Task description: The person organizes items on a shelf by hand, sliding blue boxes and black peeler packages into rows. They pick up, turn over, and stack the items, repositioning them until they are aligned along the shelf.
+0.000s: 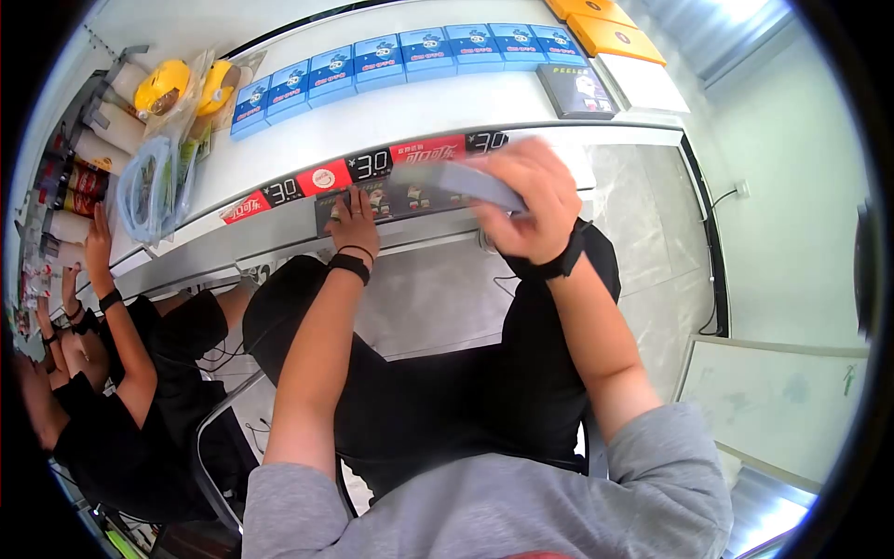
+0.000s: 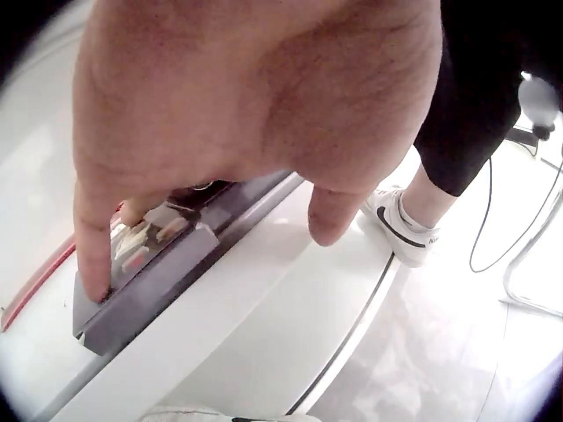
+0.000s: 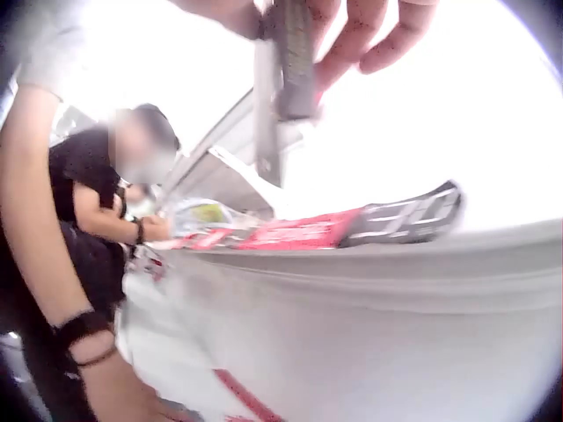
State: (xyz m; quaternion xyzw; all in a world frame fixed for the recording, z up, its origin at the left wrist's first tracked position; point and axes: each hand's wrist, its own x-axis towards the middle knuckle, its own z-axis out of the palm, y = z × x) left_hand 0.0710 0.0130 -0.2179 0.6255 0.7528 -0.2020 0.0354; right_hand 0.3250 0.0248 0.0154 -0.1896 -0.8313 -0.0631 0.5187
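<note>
Raised over the counter's front edge, my right hand [image 1: 535,200] grips a dark, flat box [image 1: 484,184], blurred in the head view. The same box [image 3: 295,75] shows pinched between thumb and fingers of the right hand [image 3: 361,31] in the right wrist view. My left hand [image 1: 357,226] touches the left part of a row of dark boxes [image 1: 400,200] along the front edge. In the left wrist view the left hand [image 2: 255,97] has its fingertips on a dark box [image 2: 158,294], thumb apart from it.
Blue boxes [image 1: 377,63] line the back of the white counter, with a black box [image 1: 577,91] and orange boxes [image 1: 615,39] to the right. Red and black price strips [image 1: 323,177] run along the front. Bagged items [image 1: 154,186] and another person [image 1: 135,363] are at left.
</note>
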